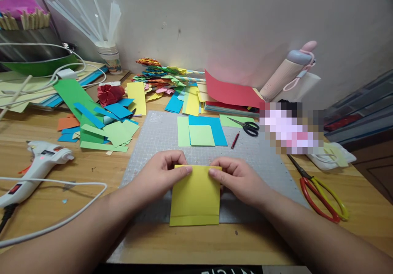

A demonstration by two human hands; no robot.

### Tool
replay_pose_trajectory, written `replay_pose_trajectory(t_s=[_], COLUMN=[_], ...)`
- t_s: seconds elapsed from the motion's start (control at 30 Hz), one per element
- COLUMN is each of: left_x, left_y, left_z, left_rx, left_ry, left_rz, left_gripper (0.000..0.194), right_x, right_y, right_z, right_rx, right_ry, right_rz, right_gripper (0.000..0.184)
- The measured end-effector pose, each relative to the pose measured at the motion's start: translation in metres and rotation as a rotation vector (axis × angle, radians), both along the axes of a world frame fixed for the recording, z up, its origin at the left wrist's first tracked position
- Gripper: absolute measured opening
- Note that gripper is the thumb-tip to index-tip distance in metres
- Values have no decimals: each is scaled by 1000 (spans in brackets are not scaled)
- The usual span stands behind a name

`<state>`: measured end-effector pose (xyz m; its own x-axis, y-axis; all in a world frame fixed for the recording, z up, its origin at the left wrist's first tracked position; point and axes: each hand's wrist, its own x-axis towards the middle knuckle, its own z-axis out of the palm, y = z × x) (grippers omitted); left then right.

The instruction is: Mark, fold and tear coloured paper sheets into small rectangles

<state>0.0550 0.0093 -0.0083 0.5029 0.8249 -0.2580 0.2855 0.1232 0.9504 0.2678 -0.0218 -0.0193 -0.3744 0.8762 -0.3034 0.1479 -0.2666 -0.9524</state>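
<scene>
A yellow sheet of paper [195, 196] is held up between my two hands, with a crease line across its lower part. My left hand [167, 168] pinches its upper left corner, thumb in front and fingers behind. At the upper right corner my right hand [236, 176] grips it the same way. The fingertips behind the sheet are hidden. Beneath lies a grey cutting mat [147, 143]. Beyond the hands on the mat are a light green square [202, 135], a blue sheet [218, 130] and a dark red pencil [235, 140].
Black scissors [250, 128] lie at the mat's far right; red-and-yellow scissors [321, 192] lie right of it. A white glue gun [39, 167] with its cable is on the left, near paper scraps [118, 132]. A pink bottle [284, 69] leans against the wall.
</scene>
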Motion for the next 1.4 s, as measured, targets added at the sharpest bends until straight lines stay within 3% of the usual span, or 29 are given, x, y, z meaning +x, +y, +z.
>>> replay_pose_trajectory(t_s=[0.1,0.27,0.43,0.6,0.87,0.97,1.07,1.17,1.27,1.4], left_x=[2,6,4,-5,-8,-11,-13,-9,-2,0], left_y=[-2,-6,-4,2,1,4,9,10,6,2], left_z=[1,-3,-5,-1,5,6,5,1,-3,-7], left_rx=[136,210,266,213,168,167,163,107,28,-30], left_ry=[156,206,253,226,255,270,252,50,-61,35], left_rz=[-110,-241,-229,-200,-177,-132,1,93,15,-47], left_gripper=[12,10,8,9,9,10,10,14,30,25], right_x=[-7,-14,-14,2,15,23,32,27,11,0], right_y=[-4,-5,-4,2,7,11,15,13,6,4], right_z=[-2,-3,-2,4,10,8,4,0,-4,-6], right_rx=[-49,33,182,207,269,238,195,120,6,-101], right_ry=[-52,-126,-195,-217,-289,-250,-159,-68,-6,67], right_rz=[63,121,71,12,46,2,-125,-212,-191,-168], right_gripper=[30,24,22,26,26,27,28,29,30,24])
